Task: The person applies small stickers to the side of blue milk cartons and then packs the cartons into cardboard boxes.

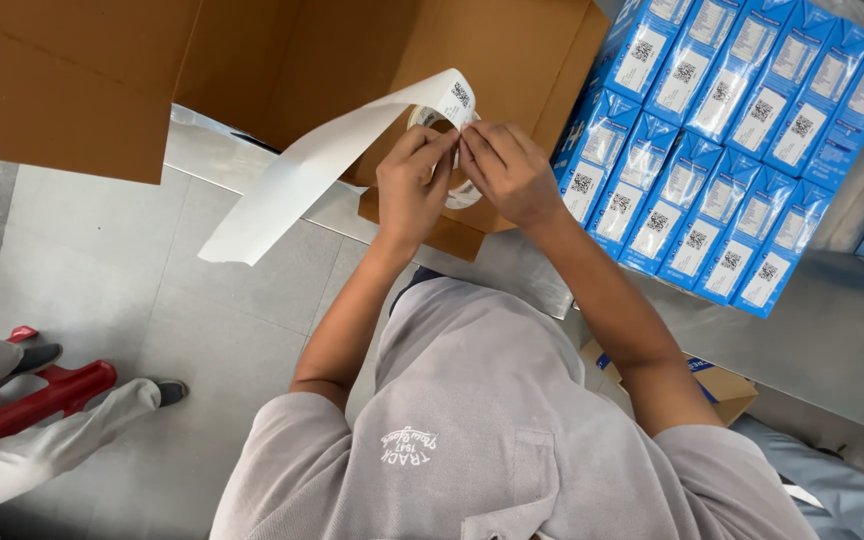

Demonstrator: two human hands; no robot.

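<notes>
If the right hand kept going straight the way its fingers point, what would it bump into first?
The right hand points toward the left hand, fingertips already at the label roll held between them. It would likely press into that roll and the left fingers first, though depth is hard to judge.

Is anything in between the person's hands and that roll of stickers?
No. Both the left hand and the right hand already touch the label roll, pinching it near its top. Nothing sits between. The peeled white backing strip hangs off to the left.

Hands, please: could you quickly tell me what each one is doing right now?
Left hand: closed, pinching the label roll.
Right hand: closed, fingertips pinching a label at the same roll.
</notes>
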